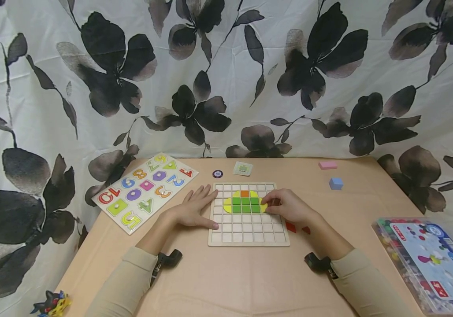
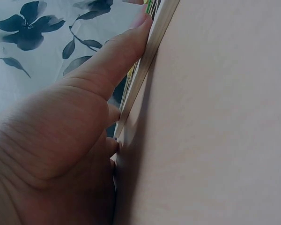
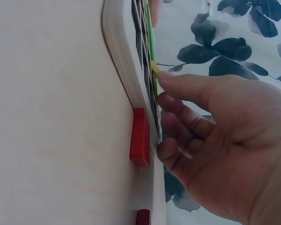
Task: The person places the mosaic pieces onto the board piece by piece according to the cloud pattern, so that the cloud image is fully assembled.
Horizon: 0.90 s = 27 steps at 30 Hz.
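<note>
A white grid board (image 1: 249,237) lies on the table, with green square tiles (image 1: 246,205), an orange tile (image 1: 244,193) and yellow rounded pieces (image 1: 228,205) in its upper cells. My left hand (image 1: 192,210) rests at the board's left side, fingers spread, its thumb on the edge. At the right end of the green rows, my right hand (image 1: 290,207) pinches a yellow piece (image 3: 155,68) between thumb and index finger; the fingers partly cover it. Beside the board's right edge, below that hand, are red pieces (image 3: 140,140), partly hidden in the head view.
A number-and-shape board (image 1: 133,206) lies at the left. Behind the grid board are a dark round token (image 1: 217,174) and a small patterned card (image 1: 243,168). A pink block (image 1: 327,165), blue cube (image 1: 336,183) and clear box (image 1: 428,264) stand right; a toy figure (image 1: 53,303) sits front left.
</note>
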Each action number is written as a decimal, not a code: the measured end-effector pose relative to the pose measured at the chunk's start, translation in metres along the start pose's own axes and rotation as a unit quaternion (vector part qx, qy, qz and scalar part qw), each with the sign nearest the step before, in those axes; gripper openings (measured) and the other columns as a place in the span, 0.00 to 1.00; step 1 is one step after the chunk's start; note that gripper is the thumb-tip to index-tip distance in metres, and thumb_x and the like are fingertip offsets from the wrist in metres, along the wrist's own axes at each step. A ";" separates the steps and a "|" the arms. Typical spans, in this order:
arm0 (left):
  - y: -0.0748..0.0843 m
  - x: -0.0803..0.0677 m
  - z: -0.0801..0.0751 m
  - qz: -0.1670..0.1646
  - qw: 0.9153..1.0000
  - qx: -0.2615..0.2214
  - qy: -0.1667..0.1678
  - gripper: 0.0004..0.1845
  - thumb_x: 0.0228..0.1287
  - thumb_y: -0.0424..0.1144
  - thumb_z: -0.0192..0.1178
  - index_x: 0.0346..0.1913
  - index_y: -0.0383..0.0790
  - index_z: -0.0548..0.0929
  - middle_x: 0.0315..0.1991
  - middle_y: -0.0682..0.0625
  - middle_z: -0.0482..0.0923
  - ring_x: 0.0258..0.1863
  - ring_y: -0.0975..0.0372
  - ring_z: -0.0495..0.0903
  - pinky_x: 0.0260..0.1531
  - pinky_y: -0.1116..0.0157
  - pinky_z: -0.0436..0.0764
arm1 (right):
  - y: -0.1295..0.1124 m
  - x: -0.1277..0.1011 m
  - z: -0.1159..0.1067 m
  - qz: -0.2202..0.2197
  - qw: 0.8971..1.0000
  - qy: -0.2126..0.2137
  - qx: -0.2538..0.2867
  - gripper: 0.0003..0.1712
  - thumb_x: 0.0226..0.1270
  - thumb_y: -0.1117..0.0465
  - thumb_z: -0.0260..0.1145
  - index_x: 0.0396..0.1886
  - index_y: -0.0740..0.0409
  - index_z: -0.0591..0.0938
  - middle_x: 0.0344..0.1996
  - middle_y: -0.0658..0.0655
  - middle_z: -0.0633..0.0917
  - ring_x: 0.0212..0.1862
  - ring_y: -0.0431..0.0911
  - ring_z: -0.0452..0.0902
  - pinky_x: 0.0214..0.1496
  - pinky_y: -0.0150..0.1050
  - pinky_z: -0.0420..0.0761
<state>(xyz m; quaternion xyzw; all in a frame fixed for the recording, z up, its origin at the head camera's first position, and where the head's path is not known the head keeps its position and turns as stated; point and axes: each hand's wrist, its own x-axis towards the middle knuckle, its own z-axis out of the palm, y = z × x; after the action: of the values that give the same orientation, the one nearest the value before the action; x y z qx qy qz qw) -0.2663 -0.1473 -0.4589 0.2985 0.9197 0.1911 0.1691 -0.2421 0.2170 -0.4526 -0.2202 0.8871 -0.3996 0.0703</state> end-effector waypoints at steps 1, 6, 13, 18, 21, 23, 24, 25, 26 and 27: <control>0.000 0.000 0.000 0.000 1.000 0.000 0.000 0.65 0.55 0.74 0.67 0.86 0.49 0.45 0.86 0.40 0.30 0.85 0.45 0.28 0.81 0.40 0.29 | 0.000 0.000 0.000 -0.003 1.000 0.003 -0.002 0.12 0.65 0.68 0.74 0.48 0.56 0.89 0.36 0.52 0.84 0.39 0.47 0.75 0.40 0.33 0.76; -0.001 0.000 0.000 0.001 1.000 0.005 0.002 0.65 0.56 0.74 0.67 0.86 0.48 0.46 0.86 0.39 0.30 0.85 0.44 0.28 0.81 0.39 0.30 | -0.002 0.000 0.001 -0.012 1.000 0.009 -0.005 0.12 0.64 0.68 0.75 0.47 0.56 0.90 0.36 0.53 0.82 0.37 0.47 0.73 0.36 0.34 0.73; -0.003 0.000 0.001 0.006 1.000 -0.002 0.005 0.66 0.55 0.74 0.67 0.86 0.45 0.45 0.86 0.37 0.31 0.85 0.42 0.29 0.80 0.38 0.30 | -0.004 0.001 -0.001 0.010 1.000 0.007 0.005 0.15 0.65 0.68 0.74 0.51 0.57 0.89 0.37 0.53 0.82 0.39 0.48 0.74 0.38 0.34 0.75; -0.002 -0.001 0.000 0.005 1.000 0.000 0.004 0.65 0.56 0.74 0.67 0.86 0.47 0.45 0.86 0.38 0.30 0.85 0.44 0.28 0.80 0.39 0.30 | -0.012 -0.003 -0.008 0.039 0.999 0.004 0.012 0.17 0.69 0.64 0.73 0.56 0.52 0.88 0.41 0.53 0.82 0.45 0.51 0.74 0.42 0.38 0.77; -0.001 -0.001 0.000 0.003 1.000 0.003 0.003 0.65 0.56 0.74 0.67 0.86 0.47 0.46 0.86 0.39 0.30 0.85 0.44 0.28 0.80 0.39 0.30 | -0.016 -0.006 -0.015 0.033 0.999 0.002 -0.005 0.16 0.70 0.62 0.72 0.56 0.51 0.88 0.42 0.51 0.83 0.46 0.50 0.74 0.44 0.39 0.77; -0.001 -0.001 0.000 0.004 1.000 0.003 0.002 0.65 0.56 0.74 0.67 0.86 0.48 0.46 0.86 0.39 0.30 0.85 0.44 0.28 0.80 0.39 0.30 | -0.017 -0.008 -0.022 0.021 1.000 -0.004 -0.018 0.16 0.69 0.63 0.72 0.55 0.53 0.88 0.41 0.51 0.84 0.44 0.50 0.74 0.43 0.38 0.77; -0.001 -0.001 0.000 0.004 1.000 0.005 0.002 0.65 0.56 0.74 0.67 0.86 0.48 0.46 0.86 0.39 0.30 0.85 0.44 0.28 0.80 0.39 0.30 | -0.017 -0.009 -0.026 0.018 1.000 -0.008 -0.022 0.15 0.69 0.63 0.72 0.55 0.54 0.88 0.40 0.51 0.84 0.44 0.49 0.75 0.42 0.38 0.77; -0.001 0.000 0.000 0.004 1.000 0.006 0.003 0.65 0.56 0.74 0.67 0.86 0.48 0.46 0.86 0.39 0.31 0.85 0.44 0.28 0.80 0.38 0.30 | -0.016 -0.011 -0.029 0.013 0.999 -0.013 -0.026 0.15 0.69 0.64 0.72 0.55 0.55 0.88 0.40 0.51 0.84 0.43 0.49 0.75 0.42 0.37 0.77; -0.001 0.000 0.000 0.004 1.000 0.007 0.003 0.65 0.56 0.74 0.67 0.86 0.48 0.46 0.86 0.39 0.31 0.85 0.44 0.28 0.81 0.39 0.30 | -0.015 -0.012 -0.033 0.010 0.999 -0.018 -0.030 0.15 0.68 0.64 0.73 0.54 0.55 0.88 0.39 0.51 0.85 0.42 0.49 0.75 0.41 0.37 0.77; -0.001 0.000 0.000 0.004 1.000 0.008 0.003 0.65 0.56 0.74 0.66 0.86 0.48 0.46 0.86 0.39 0.31 0.85 0.44 0.28 0.81 0.39 0.30 | -0.015 -0.014 -0.037 0.009 0.999 -0.023 -0.033 0.15 0.68 0.64 0.72 0.54 0.56 0.88 0.39 0.51 0.85 0.42 0.49 0.75 0.41 0.36 0.77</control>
<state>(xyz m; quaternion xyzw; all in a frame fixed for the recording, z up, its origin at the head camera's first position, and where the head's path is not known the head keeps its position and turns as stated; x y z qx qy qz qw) -0.2671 -0.1483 -0.4594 0.3028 0.9205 0.1854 0.1630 -0.2362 0.2397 -0.4174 -0.2233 0.8998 -0.3644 0.0876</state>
